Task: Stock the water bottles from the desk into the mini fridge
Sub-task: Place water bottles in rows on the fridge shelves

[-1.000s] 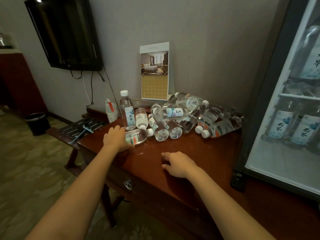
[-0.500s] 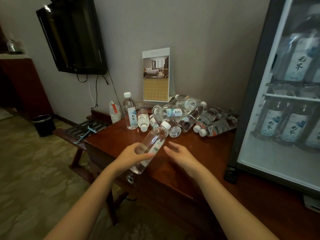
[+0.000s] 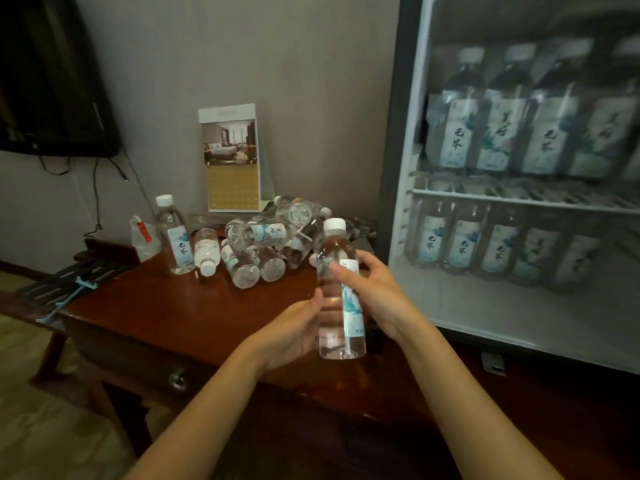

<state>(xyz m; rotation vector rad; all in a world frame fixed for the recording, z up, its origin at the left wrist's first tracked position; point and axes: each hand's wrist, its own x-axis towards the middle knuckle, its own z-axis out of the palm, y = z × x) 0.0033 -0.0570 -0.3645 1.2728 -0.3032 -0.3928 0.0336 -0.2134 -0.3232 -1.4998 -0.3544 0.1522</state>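
Observation:
A clear water bottle with a white cap and pale label stands upright in the air above the desk. My left hand grips its lower half from the left. My right hand holds its upper part from the right, fingers across the label. Behind it a pile of water bottles lies on the desk, and one bottle stands upright at the pile's left. The mini fridge stands at the right with its glass door shut and several bottles on two shelves.
A desk calendar leans against the wall behind the pile. A small white packet sits at the desk's far left corner. A wall television hangs upper left. A slatted luggage rack stands left of the desk.
My left hand took a bottle from the pile's front and lifted it. The bottle went from tilted to upright, and my right hand came off the desk and took hold of it.

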